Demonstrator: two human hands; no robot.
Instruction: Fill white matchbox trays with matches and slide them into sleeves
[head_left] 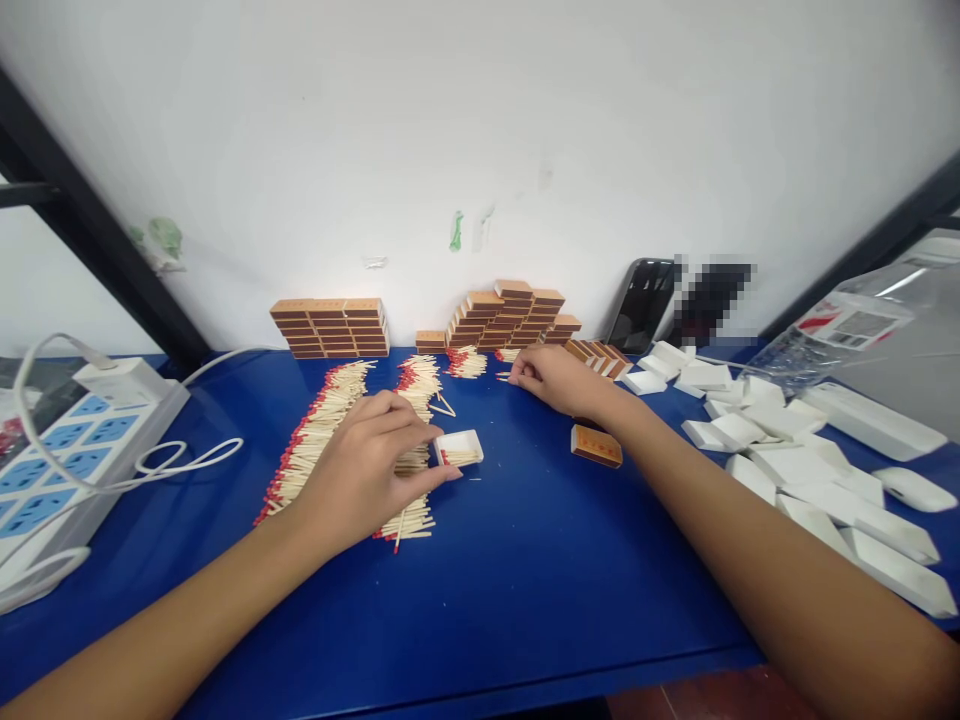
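My left hand (382, 450) grips a small white matchbox tray (469, 442) between thumb and fingers. A few red-tipped matches (459, 457) lie in the tray. Farther back, my right hand (547, 375) is closed in a pinch, with a couple of matches (502, 377) poking out at its fingertips. Beneath and left of my left hand stretch long rows of loose matches (315, 430), heads mostly to the left. Smaller match piles (466, 362) lie by the wall. An orange-brown matchbox sleeve (596, 445) rests beside my right forearm.
Stacked matchboxes (330, 328) stand against the wall, with a stepped stack (510, 315) farther right. More white trays (780, 440) are heaped at the right, near a phone (640, 305) and a plastic bottle (855, 320). A power strip (82, 450) with white cables occupies the left.
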